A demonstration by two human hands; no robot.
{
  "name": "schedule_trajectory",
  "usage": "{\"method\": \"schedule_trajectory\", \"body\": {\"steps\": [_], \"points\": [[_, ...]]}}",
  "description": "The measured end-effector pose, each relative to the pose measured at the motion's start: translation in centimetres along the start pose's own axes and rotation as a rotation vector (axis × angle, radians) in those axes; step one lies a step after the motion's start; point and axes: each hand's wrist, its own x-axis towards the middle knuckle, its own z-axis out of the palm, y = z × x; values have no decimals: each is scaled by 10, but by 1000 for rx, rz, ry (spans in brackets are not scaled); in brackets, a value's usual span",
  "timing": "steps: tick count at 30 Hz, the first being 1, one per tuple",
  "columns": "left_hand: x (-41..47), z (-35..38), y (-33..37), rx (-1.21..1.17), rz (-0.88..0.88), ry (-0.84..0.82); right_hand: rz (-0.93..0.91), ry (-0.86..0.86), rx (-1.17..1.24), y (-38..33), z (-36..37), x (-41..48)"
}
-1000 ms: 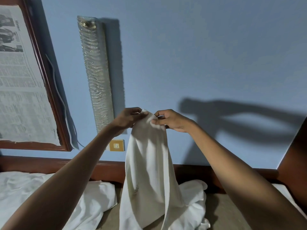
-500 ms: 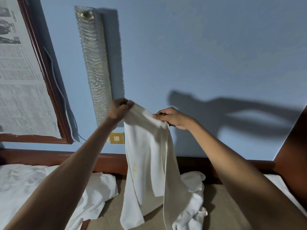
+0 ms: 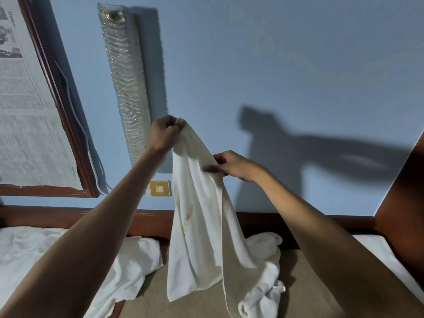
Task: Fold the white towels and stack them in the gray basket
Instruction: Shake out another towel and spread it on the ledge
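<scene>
Two hands raised, left hand (image 3: 164, 131) and right hand (image 3: 231, 165) pinching towel (image 3: 199, 214) top edge

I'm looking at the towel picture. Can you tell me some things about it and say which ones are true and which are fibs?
1. The left hand and the right hand both grip the white towel. True.
2. The left hand is lower than the right hand. False: the left hand holds its bit of towel higher up.
3. The towel is folded into a neat square. False: it hangs down loose and long from the hands.
4. A framed newspaper hangs on the blue wall at the left. True.
</scene>
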Motion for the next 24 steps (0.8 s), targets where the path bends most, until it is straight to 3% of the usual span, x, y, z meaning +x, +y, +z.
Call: {"method": "schedule_trajectory", "body": {"steps": [7, 12, 15, 17, 19, 21, 24], "points": [[-4, -3, 13, -97, 96, -57, 12, 384, -312, 29, 6, 13], [-2, -18, 9, -222, 44, 9, 77, 456, -392, 60, 5, 15], [3, -28, -5, -134, 9, 46, 90, 457, -255, 63, 0, 11], [7, -33, -17, -55, -54, 44, 35, 418, -46, 56, -3, 6], [10, -33, -29, 47, -149, -5, -42, 382, 1, 43, -5, 0], [4, -25, -32, 104, -201, -139, -133, 377, 11, 24, -5, -2], [-17, -8, -17, 40, -196, -419, -194, 347, 220, -6, -10, -1]]}}
